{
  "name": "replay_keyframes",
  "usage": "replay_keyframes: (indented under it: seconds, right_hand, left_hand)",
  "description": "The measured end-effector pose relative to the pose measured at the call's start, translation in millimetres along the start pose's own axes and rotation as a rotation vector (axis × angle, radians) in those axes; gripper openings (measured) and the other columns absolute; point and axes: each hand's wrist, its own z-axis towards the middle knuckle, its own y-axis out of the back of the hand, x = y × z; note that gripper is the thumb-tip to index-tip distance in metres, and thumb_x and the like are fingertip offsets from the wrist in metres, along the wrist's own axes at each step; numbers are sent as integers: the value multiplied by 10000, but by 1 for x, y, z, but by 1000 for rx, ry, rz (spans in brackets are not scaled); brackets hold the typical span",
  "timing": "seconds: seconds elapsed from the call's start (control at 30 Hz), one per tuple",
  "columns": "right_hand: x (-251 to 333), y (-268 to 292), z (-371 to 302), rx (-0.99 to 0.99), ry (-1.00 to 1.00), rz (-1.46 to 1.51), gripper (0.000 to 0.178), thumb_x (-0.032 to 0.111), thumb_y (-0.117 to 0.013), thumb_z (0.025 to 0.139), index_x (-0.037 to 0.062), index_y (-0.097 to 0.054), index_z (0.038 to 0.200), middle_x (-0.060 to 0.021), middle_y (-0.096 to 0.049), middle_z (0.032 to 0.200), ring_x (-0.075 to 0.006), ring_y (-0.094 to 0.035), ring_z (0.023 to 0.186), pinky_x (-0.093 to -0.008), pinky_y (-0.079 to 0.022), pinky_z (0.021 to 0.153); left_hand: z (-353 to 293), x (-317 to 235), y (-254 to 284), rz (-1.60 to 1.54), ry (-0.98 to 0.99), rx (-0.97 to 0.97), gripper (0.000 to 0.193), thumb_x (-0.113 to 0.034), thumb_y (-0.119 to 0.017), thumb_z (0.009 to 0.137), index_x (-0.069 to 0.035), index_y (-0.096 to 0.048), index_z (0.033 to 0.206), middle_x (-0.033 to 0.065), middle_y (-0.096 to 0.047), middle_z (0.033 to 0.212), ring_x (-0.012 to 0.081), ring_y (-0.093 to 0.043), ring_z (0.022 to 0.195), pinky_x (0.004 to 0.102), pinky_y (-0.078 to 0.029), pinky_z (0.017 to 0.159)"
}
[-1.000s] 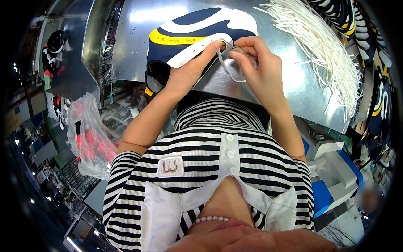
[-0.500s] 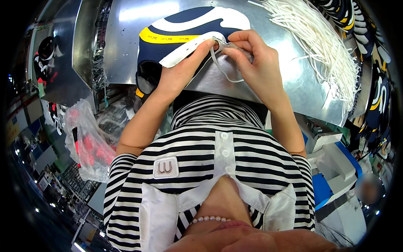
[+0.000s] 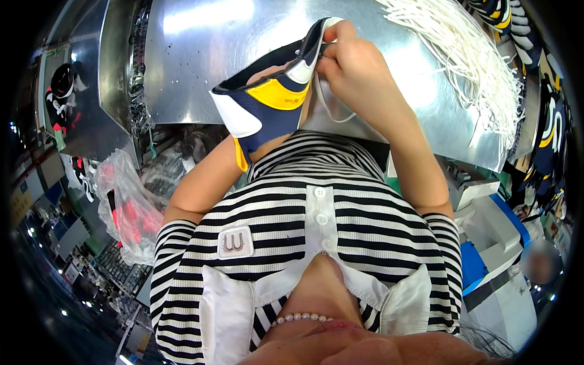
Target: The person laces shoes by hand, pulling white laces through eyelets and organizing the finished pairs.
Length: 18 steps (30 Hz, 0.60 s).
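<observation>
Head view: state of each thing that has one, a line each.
Shoe upper, held up, tilted, its opening spread
Right hand, fingers bent at the upper's edge
Left hand, mostly hidden by the upper
Yellow loop, hanging from the upper's lower end
White lace, slack, curving below the right hand
Lace bundle, loose, fanned out on the metal table
Plastic bag, crumpled

I get white glare off the flat silver-grey metal tabletop [image 3: 182,67], small white lights [image 3: 64,312] speckling the dim lower left, edges bowing toward black corners, a blurred round patch [image 3: 540,261] far right
</observation>
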Motion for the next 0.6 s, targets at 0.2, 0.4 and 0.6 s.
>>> replay_keyframes:
  seconds: [0.2, 0.4, 0.6]
  right_hand:
    - [4, 17, -12, 0, 156, -114, 247, 64, -629, 897, -3, -565, 1126, -150, -683, 790, -283, -692, 754, -351, -523, 660]
    - [-44, 20, 5, 64, -209, 593, 558, 222, -846, 766, -25, -615, 1209, -92, -697, 1063, -141, -648, 970, -249, -494, 859]
    - [-41, 2, 24, -197, -361, 684, 503, 243, -838, 783, 19, -609, 1171, -31, -648, 920, -91, -579, 774, -224, -460, 661]
  left_hand:
    - [-2, 7, 7, -895, 675, 9, 315, -249, -620, 966, 27, -706, 1090, 68, -726, 1033, 141, -669, 942, 276, -501, 897]
    - [18, 11, 15, -1130, 619, -38, 287, -241, -655, 957, 40, -698, 996, 97, -728, 963, 163, -698, 840, 261, -546, 766]
    - [13, 62, 19, -870, 324, 256, 450, -333, -663, 941, 54, -632, 1167, 203, -683, 1142, 226, -675, 1039, 334, -509, 904]
